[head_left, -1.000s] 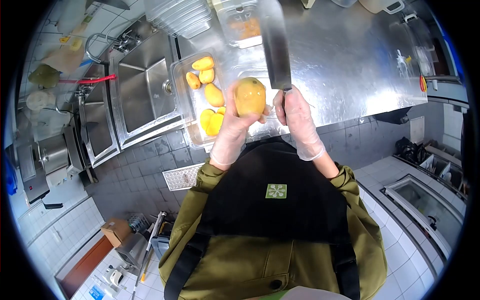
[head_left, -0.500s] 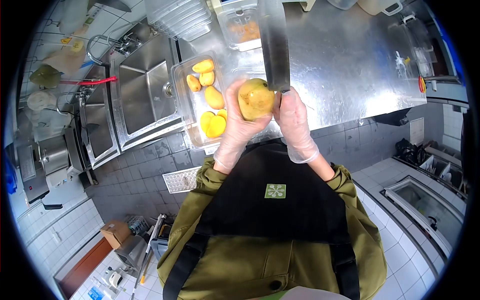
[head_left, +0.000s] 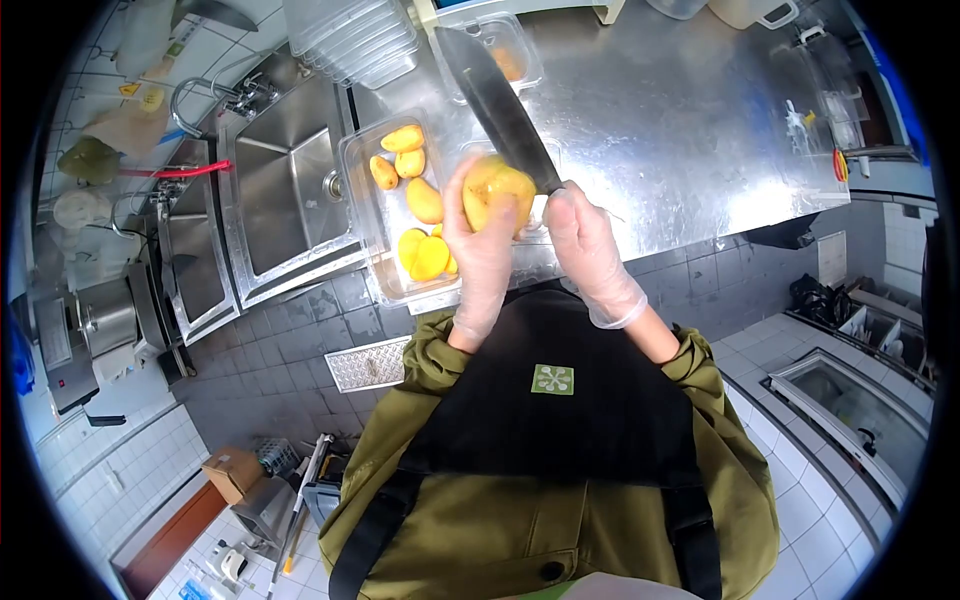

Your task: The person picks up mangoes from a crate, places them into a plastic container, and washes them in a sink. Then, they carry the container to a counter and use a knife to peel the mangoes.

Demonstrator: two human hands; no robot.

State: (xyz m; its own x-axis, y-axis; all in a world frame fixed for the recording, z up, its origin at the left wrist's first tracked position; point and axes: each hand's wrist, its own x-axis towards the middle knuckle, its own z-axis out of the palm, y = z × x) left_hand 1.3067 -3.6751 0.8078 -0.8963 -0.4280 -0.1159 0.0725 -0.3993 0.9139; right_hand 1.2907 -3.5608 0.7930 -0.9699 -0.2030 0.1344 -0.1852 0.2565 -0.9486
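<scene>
My left hand (head_left: pixel 481 258), in a thin clear glove, holds a peeled yellow mango (head_left: pixel 495 188) above the front edge of the steel counter (head_left: pixel 690 110). My right hand (head_left: pixel 585 250), also gloved, grips a large knife (head_left: pixel 497 105) by its handle. The blade slants up and to the left, and its lower part rests against the mango's right side. Just left of my hands stands a clear plastic tray (head_left: pixel 368 200) that holds several peeled mangoes (head_left: pixel 424 200).
A double steel sink (head_left: pixel 280 185) with taps lies left of the tray. A stack of clear containers (head_left: pixel 355 35) and a tub with orange pieces (head_left: pixel 505 55) stand at the counter's back. Grey tiled wall and white floor tiles lie below the counter.
The knife has tilted from nearly upright to slanting left, and its blade now lies against the mango. Both hands have come closer together and slightly lower.
</scene>
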